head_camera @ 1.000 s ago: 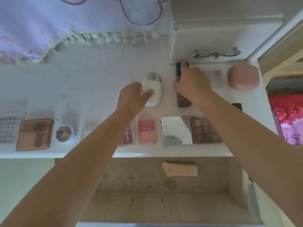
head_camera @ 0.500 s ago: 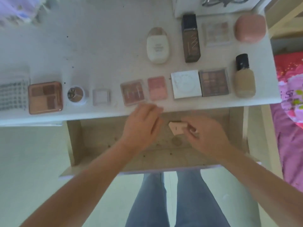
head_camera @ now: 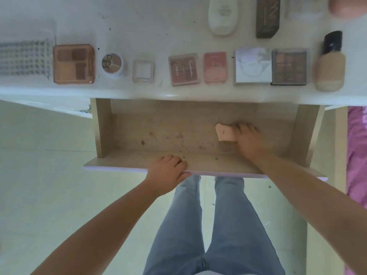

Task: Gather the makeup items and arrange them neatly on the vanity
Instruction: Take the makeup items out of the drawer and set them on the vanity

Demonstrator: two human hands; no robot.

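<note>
Right hand (head_camera: 250,142) reached into the open drawer (head_camera: 158,133), fingers curled around a peach tube (head_camera: 225,134) lying on the drawer floor. Left hand (head_camera: 168,171) gripped the drawer's front edge. Palettes lined the vanity (head_camera: 139,22) above.

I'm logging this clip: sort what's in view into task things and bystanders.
Task things:
peach makeup tube, gripped by right hand in open wooden drawer
left hand on drawer front
row of square palettes
beige foundation bottle

Bystanders:
pink bedding
blue jeans
</note>
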